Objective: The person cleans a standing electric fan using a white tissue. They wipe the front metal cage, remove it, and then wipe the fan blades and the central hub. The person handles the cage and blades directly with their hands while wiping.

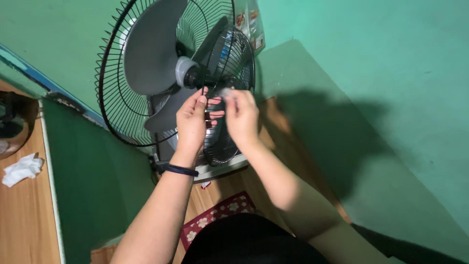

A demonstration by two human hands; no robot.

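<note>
Green-walled corner with wood floor; electric fan under two hands.

Green walls (381, 73) fill the view from 12 to 4 o'clock; wood floor (24, 215) lies at 8 o'clock. Electric fan (171, 73), upper centre: grey blades (151, 44) exposed at 11 o'clock, rear wire guard (110, 93) round them, a second black wire grille (234, 63) standing tilted just right of the hub (188, 72). Patterned red mat (215, 215) at 6 o'clock. Crumpled white tissue (22, 168) at 9 o'clock on the floor. Left hand (191, 124), black wristband (181, 170) on it, fingers pinching a grille wire below the hub. Right hand (242, 115) just beside it, fingertips closed on a small blurred part; what it is cannot be told.
</note>
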